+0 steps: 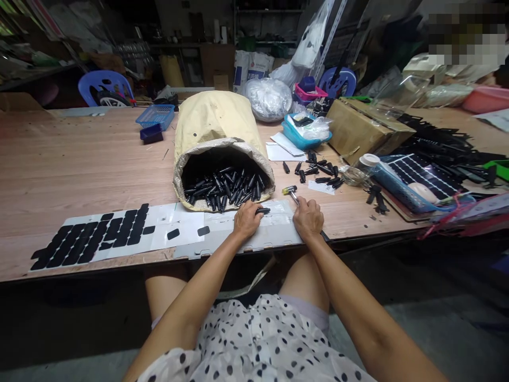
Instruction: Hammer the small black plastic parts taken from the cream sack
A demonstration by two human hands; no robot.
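Cluttered workroom beyond the bench: two blue plastic chairs [105,85], shelving, bagged stock. Wooden tabletop [99,154], bearing one cream sack [218,116], on its side, mouth towards us, filled with black tapered pieces [226,188]. Right of it, one loose scatter of similar pieces [312,171], near a cardboard box [358,130]. Left of us, one white sheet [159,225] with rows of dark rounded pads [79,241], a few set apart. At the table's edge, one grey board [238,239], our work surface. Left hand [246,218]: fingers closed on one black piece [263,211], lying roughly level over the board, its end pointing towards the right hand. Right hand [308,216]: clenched round the handle of one small hammer [289,190], head pointing away from us; whether it touches the table, we cannot tell. Step in hand, by our judgement: steadying a single piece, hammer at the ready. Any stroke calls for a firm left hold, fingertips clear of the hammer's face, and a short, controlled swing.
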